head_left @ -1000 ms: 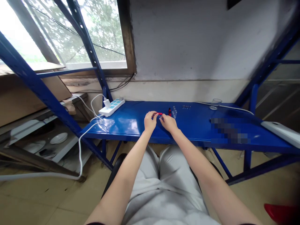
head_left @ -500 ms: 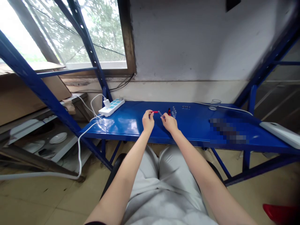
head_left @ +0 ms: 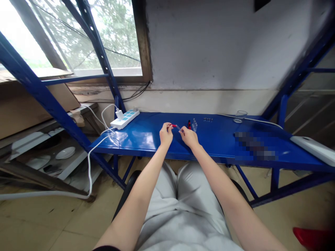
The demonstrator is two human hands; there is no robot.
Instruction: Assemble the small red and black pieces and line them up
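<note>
My left hand (head_left: 165, 134) pinches a small red cap (head_left: 173, 126) over the blue metal shelf (head_left: 214, 139). My right hand (head_left: 188, 136) pinches a thin clear tube (head_left: 178, 127) whose tip points toward the red cap, almost touching it. Just behind my right hand stand a small red and black piece (head_left: 188, 123) and a few small clear vials (head_left: 194, 125).
A white power strip (head_left: 124, 119) with a plugged charger and white cables lies at the shelf's left end. A row of small dark bits (head_left: 207, 119) and a glass cup (head_left: 240, 115) sit further right. A white device (head_left: 312, 146) rests at the right edge. Blue rack posts frame both sides.
The hands first held the red piece together, then drew apart with the cap left and the clear tube right; now the tube tip is back close to the cap.
</note>
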